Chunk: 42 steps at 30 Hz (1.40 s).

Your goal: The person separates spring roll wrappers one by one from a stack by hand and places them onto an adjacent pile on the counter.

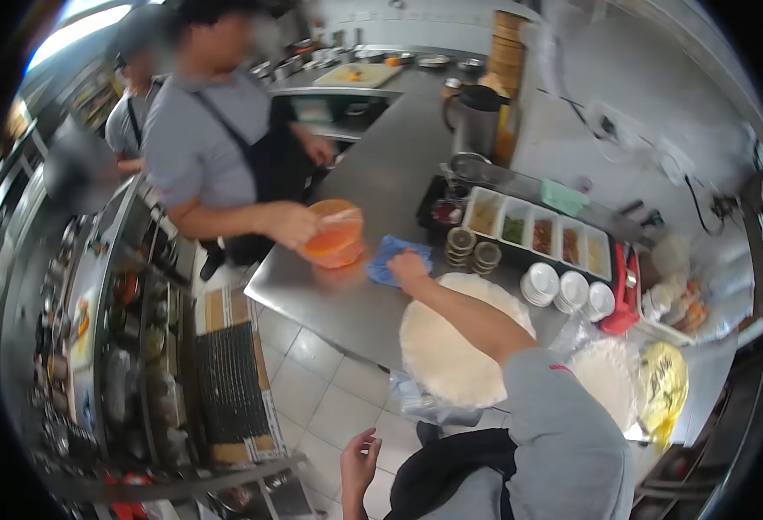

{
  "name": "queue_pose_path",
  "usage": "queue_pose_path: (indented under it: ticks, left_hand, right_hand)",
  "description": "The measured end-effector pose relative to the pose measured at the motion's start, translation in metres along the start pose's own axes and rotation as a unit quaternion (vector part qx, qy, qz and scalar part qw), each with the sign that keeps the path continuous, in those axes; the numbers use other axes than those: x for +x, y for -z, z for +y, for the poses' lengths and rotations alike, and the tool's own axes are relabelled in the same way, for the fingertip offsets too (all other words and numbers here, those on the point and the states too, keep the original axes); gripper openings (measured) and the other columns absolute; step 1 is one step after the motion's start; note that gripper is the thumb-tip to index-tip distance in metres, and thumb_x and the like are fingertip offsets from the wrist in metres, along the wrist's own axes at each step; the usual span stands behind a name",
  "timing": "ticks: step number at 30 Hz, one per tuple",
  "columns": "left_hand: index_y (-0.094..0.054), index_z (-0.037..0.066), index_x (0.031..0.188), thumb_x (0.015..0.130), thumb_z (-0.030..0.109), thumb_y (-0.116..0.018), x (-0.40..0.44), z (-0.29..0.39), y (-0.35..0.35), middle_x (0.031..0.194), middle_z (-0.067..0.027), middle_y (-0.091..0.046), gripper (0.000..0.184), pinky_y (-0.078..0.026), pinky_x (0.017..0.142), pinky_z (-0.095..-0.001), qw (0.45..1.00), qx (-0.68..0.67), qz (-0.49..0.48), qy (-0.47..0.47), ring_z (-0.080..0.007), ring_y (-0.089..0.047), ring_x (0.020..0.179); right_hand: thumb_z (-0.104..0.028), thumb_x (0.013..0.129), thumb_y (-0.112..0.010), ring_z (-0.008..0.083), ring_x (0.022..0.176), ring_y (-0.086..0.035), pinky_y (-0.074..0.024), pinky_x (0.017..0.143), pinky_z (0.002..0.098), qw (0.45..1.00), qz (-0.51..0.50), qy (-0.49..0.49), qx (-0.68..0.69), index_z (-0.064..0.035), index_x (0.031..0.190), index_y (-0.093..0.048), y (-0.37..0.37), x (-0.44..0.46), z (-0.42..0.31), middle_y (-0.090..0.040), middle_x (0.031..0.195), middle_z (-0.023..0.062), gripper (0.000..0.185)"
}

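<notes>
My right hand (409, 267) presses on a crumpled blue cloth (388, 260) on the steel counter (364, 310), its fingers closed on the fabric. Below my right forearm lies a large round cream-coloured item (451, 364) at the counter's front edge. Down by my side, over the floor, my left hand (361, 461) hangs with its fingers curled but apart and holds nothing. Left of the cloth stands an orange tub (336, 234), held at its rim by a co-worker's hand.
Two co-workers stand at the left. Near the wall are a tray of white food containers (539, 236), small metal tins (460, 245), stacked white bowls (541, 282) and a steel jug (477, 121). A yellow bag (664, 386) lies at the right. Shelves (130, 364) line the left.
</notes>
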<state>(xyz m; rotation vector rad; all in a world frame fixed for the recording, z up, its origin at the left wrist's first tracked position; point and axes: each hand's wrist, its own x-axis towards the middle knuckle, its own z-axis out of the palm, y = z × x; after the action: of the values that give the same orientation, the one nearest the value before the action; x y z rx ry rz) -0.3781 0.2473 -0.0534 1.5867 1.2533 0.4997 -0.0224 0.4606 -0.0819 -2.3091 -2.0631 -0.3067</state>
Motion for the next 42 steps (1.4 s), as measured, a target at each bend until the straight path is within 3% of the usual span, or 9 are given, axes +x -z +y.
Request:
queue_pose_path:
  ticks: [6, 9, 16, 20, 26, 30, 33, 39, 42]
  left_hand:
    - [-0.061, 0.0, 0.106, 0.085, 0.013, -0.06, 0.005, 0.027, -0.007, 0.08, -0.0058, -0.062, 0.025, -0.048, 0.063, -0.0241, 0.995, 0.069, -0.034, -0.058, -0.0117, -0.06, 0.07]
    - [-0.062, 0.002, 0.104, 0.085, 0.013, -0.06, 0.003, 0.036, -0.034, 0.081, -0.0082, -0.063, 0.022, -0.048, 0.062, -0.0259, 0.989, 0.088, -0.057, -0.103, -0.0132, -0.06, 0.071]
    - [-0.065, 0.004, 0.098, 0.084, 0.011, -0.06, -0.025, 0.082, -0.125, 0.084, -0.0102, -0.064, 0.016, -0.047, 0.059, -0.0272, 0.953, 0.092, -0.213, -0.197, -0.0168, -0.059, 0.067]
    - [-0.064, 0.004, 0.096, 0.083, 0.009, -0.061, -0.046, 0.119, -0.196, 0.083, -0.01, -0.063, 0.015, -0.047, 0.06, -0.0269, 0.906, 0.07, -0.293, -0.297, -0.0169, -0.059, 0.067]
    - [-0.061, 0.005, 0.097, 0.077, 0.018, -0.067, -0.131, 0.157, -0.33, 0.091, -0.0101, -0.058, 0.025, -0.046, 0.074, -0.0344, 0.738, 0.108, -0.406, -0.528, -0.0266, -0.057, 0.084]
    - [-0.056, 0.007, 0.101, 0.072, 0.024, -0.07, -0.167, 0.14, -0.388, 0.093, -0.0084, -0.053, 0.036, -0.043, 0.076, -0.0377, 0.72, 0.189, -0.403, -0.533, -0.0272, -0.053, 0.088]
    - [-0.057, 0.008, 0.095, 0.069, 0.023, -0.071, -0.173, 0.144, -0.408, 0.092, -0.0077, -0.053, 0.033, -0.043, 0.074, -0.038, 0.747, 0.22, -0.364, -0.511, -0.0271, -0.053, 0.088]
    - [-0.053, 0.006, 0.077, 0.064, 0.005, -0.062, -0.174, 0.148, -0.409, 0.074, -0.0066, -0.054, 0.016, -0.046, 0.063, -0.0357, 0.759, 0.247, -0.345, -0.494, -0.0244, -0.056, 0.071]
    - [-0.053, 0.004, 0.073, 0.063, 0.004, -0.061, -0.176, 0.162, -0.387, 0.071, -0.0071, -0.054, 0.014, -0.046, 0.061, -0.034, 0.776, 0.247, -0.384, -0.435, -0.0229, -0.056, 0.067]
  right_hand:
    - [-0.017, 0.077, -0.055, 0.0249, 0.085, -0.064, -0.0508, 0.071, 0.0407, 0.997, 0.012, -0.003, 0.077, -0.0138, 0.079, -0.07, -0.001, 0.017, 0.01, -0.067, 0.083, 0.006, 0.016]
    - [-0.018, 0.076, -0.056, 0.0226, 0.089, -0.06, -0.0464, 0.065, 0.0433, 0.995, 0.042, -0.071, -0.052, -0.0174, 0.078, -0.07, 0.063, -0.014, -0.007, -0.066, 0.078, 0.0013, 0.014]
    - [-0.021, 0.076, -0.056, 0.0244, 0.076, -0.059, -0.0471, 0.063, 0.0408, 0.941, 0.165, -0.105, 0.277, -0.0104, 0.078, -0.065, 0.144, -0.207, -0.004, -0.062, 0.077, 0.0094, 0.013]
    - [-0.015, 0.078, -0.05, 0.0331, 0.076, -0.059, -0.0472, 0.067, 0.043, 0.882, 0.267, -0.278, 0.272, -0.0062, 0.084, -0.056, 0.13, -0.4, 0.051, -0.06, 0.079, 0.0138, 0.012]
    - [-0.013, 0.087, -0.047, 0.0364, 0.073, -0.059, -0.0456, 0.065, 0.0444, 0.718, 0.102, -0.626, 0.286, -0.0026, 0.096, -0.051, 0.135, -0.665, 0.081, -0.06, 0.081, 0.02, 0.014]
    - [-0.014, 0.086, -0.053, 0.0273, 0.068, -0.063, -0.049, 0.061, 0.0345, 0.642, 0.128, -0.611, 0.445, 0.0003, 0.088, -0.062, 0.117, -0.698, 0.076, -0.064, 0.077, 0.0176, 0.018]
    - [-0.018, 0.089, -0.052, 0.0174, 0.066, -0.063, -0.0497, 0.058, 0.0299, 0.505, 0.171, -0.595, 0.602, 0.002, 0.087, -0.062, 0.132, -0.683, 0.08, -0.065, 0.072, 0.0111, 0.023]
    - [-0.023, 0.091, -0.051, 0.0123, 0.066, -0.062, -0.0505, 0.057, 0.0258, 0.534, 0.157, -0.549, 0.624, 0.004, 0.091, -0.063, 0.116, -0.692, 0.09, -0.065, 0.073, 0.0079, 0.029]
    - [-0.023, 0.091, -0.053, 0.0122, 0.067, -0.062, -0.0511, 0.057, 0.0257, 0.45, 0.207, -0.535, 0.684, 0.0041, 0.093, -0.062, 0.123, -0.687, 0.094, -0.064, 0.074, 0.0078, 0.029]
